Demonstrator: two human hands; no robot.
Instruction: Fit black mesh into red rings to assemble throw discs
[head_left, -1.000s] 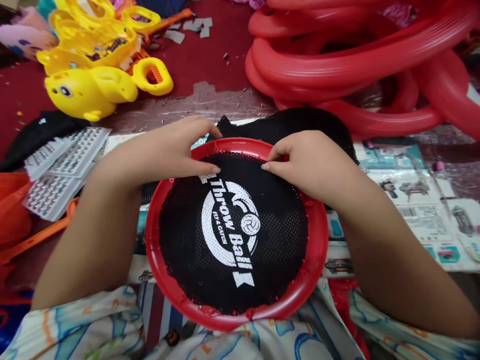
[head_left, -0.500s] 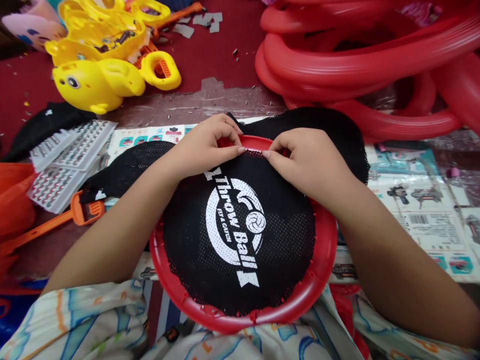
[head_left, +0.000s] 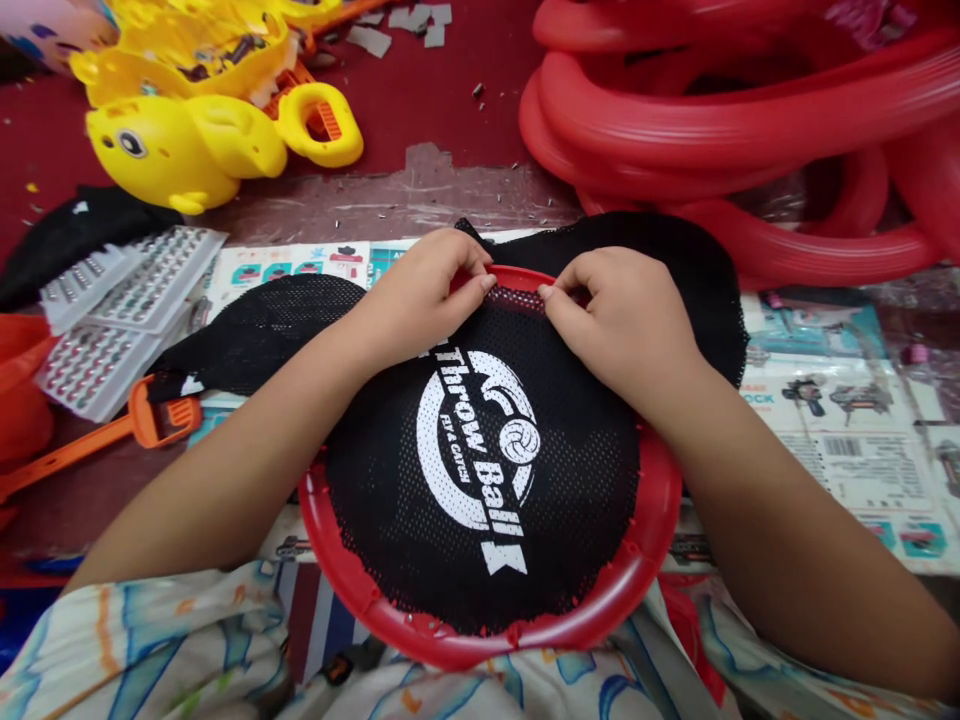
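Observation:
A round black mesh net (head_left: 390, 440) printed "Throw Ball" in white lies across a red plastic ring (head_left: 660, 540), tilted toward my lap. My left hand (head_left: 435, 295) pinches the net's far edge between thumb and fingers, just left of the ring's top. On the other side of that spot, my right hand (head_left: 615, 310) pinches the same edge. Between the two hands the net is stretched, and red shows through its holes. Along the ring's near side, small red pegs stand by the net's edge. More black mesh pieces (head_left: 675, 250) lie behind and beside my hands.
Red hoops (head_left: 712, 120) are heaped at back right. A yellow toy shell (head_left: 172, 145) and an orange-handled piece (head_left: 112, 440) lie left. Clear plastic trays (head_left: 150, 280) hold small metal parts. Printed cardboard (head_left: 847, 440) covers the table beneath.
My hands have spread slightly apart along the net's top edge, and the mesh between them is pulled wider. The camera view has shifted a little; the ring stays on my lap.

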